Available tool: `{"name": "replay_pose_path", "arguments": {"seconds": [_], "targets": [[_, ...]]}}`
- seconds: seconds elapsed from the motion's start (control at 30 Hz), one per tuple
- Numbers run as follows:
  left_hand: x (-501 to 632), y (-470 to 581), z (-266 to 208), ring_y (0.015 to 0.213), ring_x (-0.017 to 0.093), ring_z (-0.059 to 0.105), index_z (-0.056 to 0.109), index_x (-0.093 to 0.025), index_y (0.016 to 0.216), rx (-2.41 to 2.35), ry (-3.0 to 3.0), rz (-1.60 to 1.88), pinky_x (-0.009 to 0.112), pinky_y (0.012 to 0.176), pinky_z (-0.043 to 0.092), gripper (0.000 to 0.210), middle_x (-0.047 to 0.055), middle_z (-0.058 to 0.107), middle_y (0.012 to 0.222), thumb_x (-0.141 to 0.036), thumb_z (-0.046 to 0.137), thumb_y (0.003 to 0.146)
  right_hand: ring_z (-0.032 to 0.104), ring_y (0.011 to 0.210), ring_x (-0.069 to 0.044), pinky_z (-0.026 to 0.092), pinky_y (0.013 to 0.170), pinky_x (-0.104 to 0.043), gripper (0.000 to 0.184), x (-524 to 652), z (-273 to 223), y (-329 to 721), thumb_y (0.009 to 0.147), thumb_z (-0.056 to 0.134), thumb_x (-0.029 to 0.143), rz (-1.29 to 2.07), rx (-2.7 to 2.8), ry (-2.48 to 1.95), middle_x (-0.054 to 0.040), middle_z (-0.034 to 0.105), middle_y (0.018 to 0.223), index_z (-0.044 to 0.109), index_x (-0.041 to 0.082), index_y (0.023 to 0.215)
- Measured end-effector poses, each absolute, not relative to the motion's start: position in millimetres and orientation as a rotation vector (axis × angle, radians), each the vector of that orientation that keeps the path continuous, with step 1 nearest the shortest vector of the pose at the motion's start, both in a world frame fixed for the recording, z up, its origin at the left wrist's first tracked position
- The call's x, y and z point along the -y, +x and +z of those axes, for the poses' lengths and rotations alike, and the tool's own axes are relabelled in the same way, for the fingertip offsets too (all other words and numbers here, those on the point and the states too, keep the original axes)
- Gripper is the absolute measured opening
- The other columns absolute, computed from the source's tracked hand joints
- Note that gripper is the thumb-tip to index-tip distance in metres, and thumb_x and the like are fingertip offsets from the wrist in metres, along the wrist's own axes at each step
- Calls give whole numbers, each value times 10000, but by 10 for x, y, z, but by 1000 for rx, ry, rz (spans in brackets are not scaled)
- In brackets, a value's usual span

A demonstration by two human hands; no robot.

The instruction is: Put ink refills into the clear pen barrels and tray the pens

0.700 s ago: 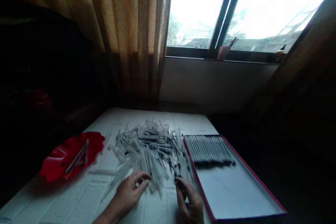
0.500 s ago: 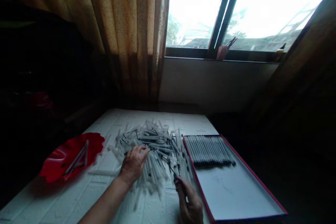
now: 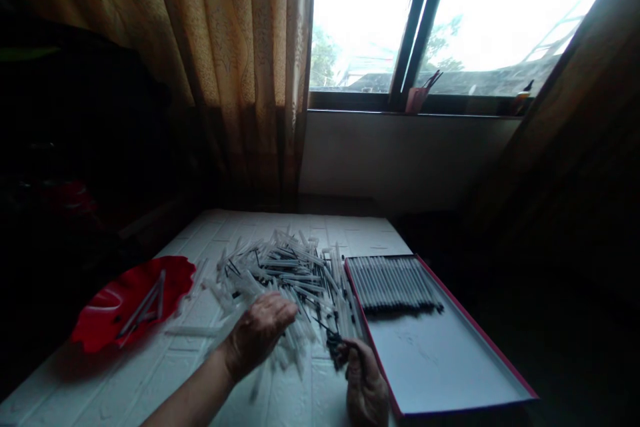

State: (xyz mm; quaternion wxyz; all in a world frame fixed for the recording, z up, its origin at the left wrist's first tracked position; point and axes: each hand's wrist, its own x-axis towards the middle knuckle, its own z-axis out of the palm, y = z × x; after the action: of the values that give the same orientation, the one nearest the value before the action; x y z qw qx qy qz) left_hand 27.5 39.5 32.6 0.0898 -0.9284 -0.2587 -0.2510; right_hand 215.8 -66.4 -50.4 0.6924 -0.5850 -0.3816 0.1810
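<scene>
A heap of clear pen barrels and dark thin refills [image 3: 295,263] lies mid-table. My left hand [image 3: 265,323] is over the near side of the heap, back of the hand up, its fingers curled together. Whatever its fingertips hold, if anything, is hidden. My right hand [image 3: 364,373], close to the box's left edge, pinches a dark pen refill [image 3: 323,325] that points up and left toward the heap. Small black pieces [image 3: 334,347] show beside its fingertips; I cannot tell if they are held or lying there.
To the right is a shallow red-rimmed box [image 3: 493,340] with a row of clear pens with black ends [image 3: 400,283] along its far part. A red scalloped dish [image 3: 100,307] holding a few barrels stands left. Curtains [image 3: 240,67] and a window are behind.
My left hand has moved right and toward me, nearer the right hand, with its fingers more curled. My right hand has shifted slightly right. The view has turned a little.
</scene>
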Motion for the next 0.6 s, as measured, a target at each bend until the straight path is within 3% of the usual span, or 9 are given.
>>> {"name": "replay_pose_path", "arguments": {"seconds": [0.1,0.27,0.6], "targets": [[75,185,174,713,169,703,544,-212,1049,875,-2688,-974,263,664,576,224,44,712,813,-191,326,1008,566,513,-139,449,470,-218,451,739,-410,2157,858,556,653,500,688,-1261,10,647,630,632,211,910],[519,37,-223,743,138,748,517,-233,1123,1093,-2619,-1269,177,686,583,229,18,744,822,-315,320,1042,406,372,-71,274,351,-141,507,851,-365,2142,743,659,699,790,406,-1150,70,530,494,583,208,841],[577,3,-302,703,136,742,556,-221,1099,1105,-2655,-1304,181,670,586,218,25,737,800,-321,376,1030,379,379,-57,255,367,-136,519,905,-23,1929,714,695,692,894,506,-1132,58,508,479,611,185,787]]}}
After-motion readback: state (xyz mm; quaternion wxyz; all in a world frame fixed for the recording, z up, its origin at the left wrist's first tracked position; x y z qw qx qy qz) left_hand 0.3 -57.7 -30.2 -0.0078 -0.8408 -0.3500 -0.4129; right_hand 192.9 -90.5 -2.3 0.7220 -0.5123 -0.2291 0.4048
